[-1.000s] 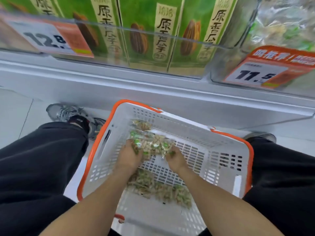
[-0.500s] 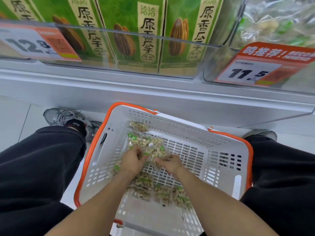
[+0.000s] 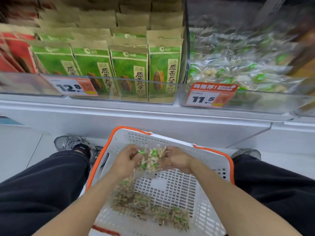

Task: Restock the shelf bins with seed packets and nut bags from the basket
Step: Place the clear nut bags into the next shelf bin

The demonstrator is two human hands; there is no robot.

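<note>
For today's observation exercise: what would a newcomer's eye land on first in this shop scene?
First, the two hands, left hand and right hand, gripping a clear nut bag over the white, orange-rimmed basket. Then the upright green seed packets in the shelf bin above, with orange price tags below.

The basket (image 3: 209,169) is white plastic pierced with a slotted grid, its rim orange. The nut bags (image 3: 151,159) are clear film over pale beige nuts with bright green flecks. The seed packets (image 3: 129,72) are green and kraft tan, each printed with a brown striped seed. Both price tags (image 3: 210,95) are white with black numerals and orange panels. The trousers (image 3: 40,186) are black, and the shoe (image 3: 73,143) is grey.
</note>
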